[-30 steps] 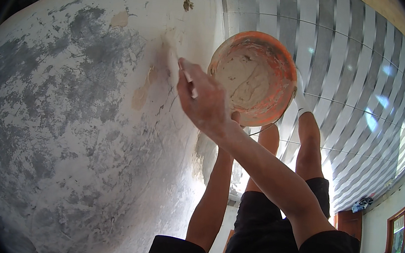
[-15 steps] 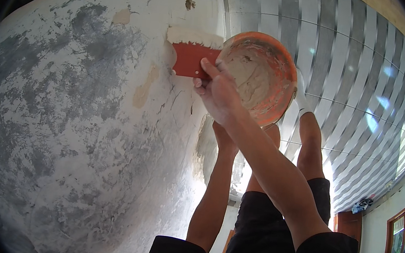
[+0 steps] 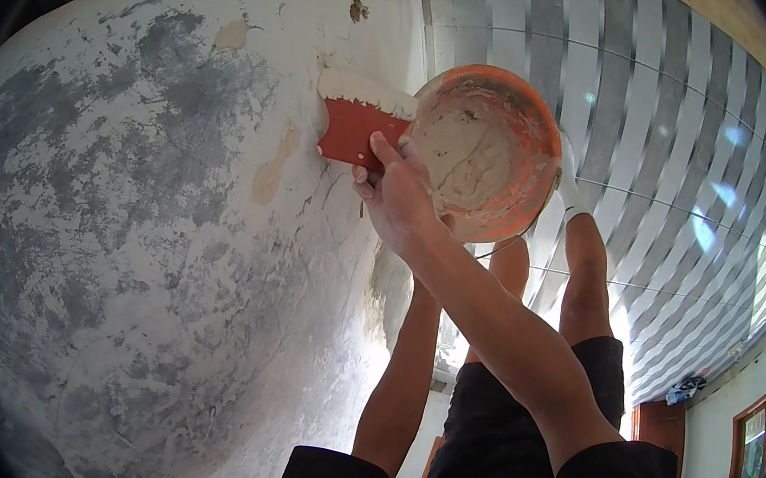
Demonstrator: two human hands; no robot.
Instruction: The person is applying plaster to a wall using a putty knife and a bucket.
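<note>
My right hand (image 3: 397, 194) grips a red putty scraper (image 3: 357, 129), with a band of pale putty along its upper edge. The scraper lies over the patchy white-and-grey wall (image 3: 124, 212), beside the bucket's left rim; whether it touches the wall I cannot tell. An orange bucket (image 3: 540, 162) has pale, thick putty (image 3: 466, 154) inside and crusted round its walls. My left hand (image 3: 445, 224) is at the bucket's lower rim, holding it, mostly hidden behind my right hand and forearm.
Below me are my legs (image 3: 589, 279) in dark shorts, on a grey-and-white striped tiled floor (image 3: 674, 130). A dark crumbly spot (image 3: 358, 10) is high on the wall. At the right are wooden-framed windows (image 3: 748, 455), a wooden door (image 3: 659, 427) and a small heap of cloth (image 3: 685, 387).
The scraper, blurred and edge-on a second ago, has turned to show its red face and putty band. Since half a second ago my right hand has shifted slightly down and left with it.
</note>
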